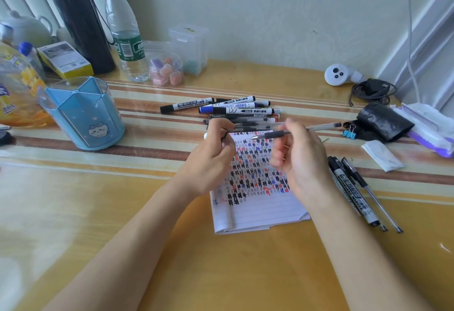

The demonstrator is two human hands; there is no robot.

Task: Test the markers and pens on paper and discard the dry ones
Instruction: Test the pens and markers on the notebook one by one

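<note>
A lined notepad (258, 207) lies mid-table, its upper half covered with black, blue and red test marks. My right hand (302, 160) holds an uncapped gel pen (277, 134) above the pad, tip pointing left. My left hand (213, 153) hovers over the pad's left edge with fingers curled round a small dark piece, apparently the pen's cap. Behind the pad lies a pile of whiteboard markers and pens (231, 109). To the right of the pad lie one marker and two pens (356, 192).
A blue pen holder (83, 114) stands at the left. Bottles, a flask and small plastic boxes (189, 47) line the back wall. At the right are a black roll (383, 121), a binder clip, tissues, a cable and a white controller (336, 74).
</note>
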